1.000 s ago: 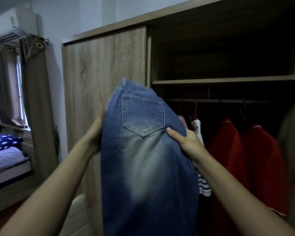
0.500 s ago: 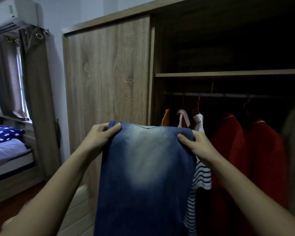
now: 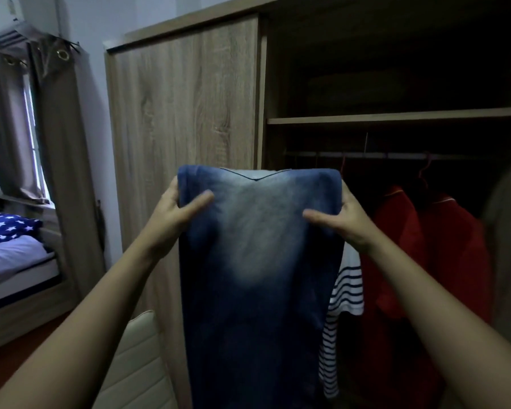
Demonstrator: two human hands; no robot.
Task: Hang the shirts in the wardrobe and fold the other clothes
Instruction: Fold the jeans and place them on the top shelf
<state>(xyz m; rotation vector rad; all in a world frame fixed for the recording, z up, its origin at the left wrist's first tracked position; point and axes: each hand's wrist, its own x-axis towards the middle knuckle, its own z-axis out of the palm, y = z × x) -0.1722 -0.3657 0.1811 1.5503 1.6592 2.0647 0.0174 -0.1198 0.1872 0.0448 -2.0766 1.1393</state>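
Faded blue jeans [image 3: 257, 276] hang doubled over in front of me, the fold at the top. My left hand [image 3: 174, 214] grips the left side of the fold, thumb on the front. My right hand [image 3: 341, 219] grips the right side the same way. Behind them stands the open wooden wardrobe [image 3: 186, 98] with a rail [image 3: 396, 155]. On the rail hang a striped white and navy shirt [image 3: 341, 305] and two red shirts [image 3: 425, 261]. The jeans hide whatever hangs further left.
A shelf [image 3: 396, 118] crosses the wardrobe above the rail. The shut sliding door fills the left half. A cream padded chair back [image 3: 136, 358] stands low beside the jeans. A bed [image 3: 12, 255] with a starred pillow and curtains [image 3: 56, 128] lie at far left.
The jeans' pocketed top part has gone over to the far side, leaving a fold at the top. Both hands shifted onto that fold and rose slightly.
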